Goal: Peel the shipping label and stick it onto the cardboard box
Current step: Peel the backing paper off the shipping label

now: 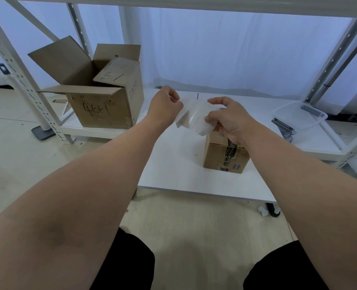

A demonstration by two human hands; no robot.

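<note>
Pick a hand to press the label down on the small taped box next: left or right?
Right, probably. The right hand grips the label directly over the small taped box. The left hand pinches the label's far edge, out over the white table.

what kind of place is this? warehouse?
Likely a packing or stockroom area, not certain: white slotted metal racking, an open cardboard carton on its low shelf, and a small taped box on a white table.
</note>
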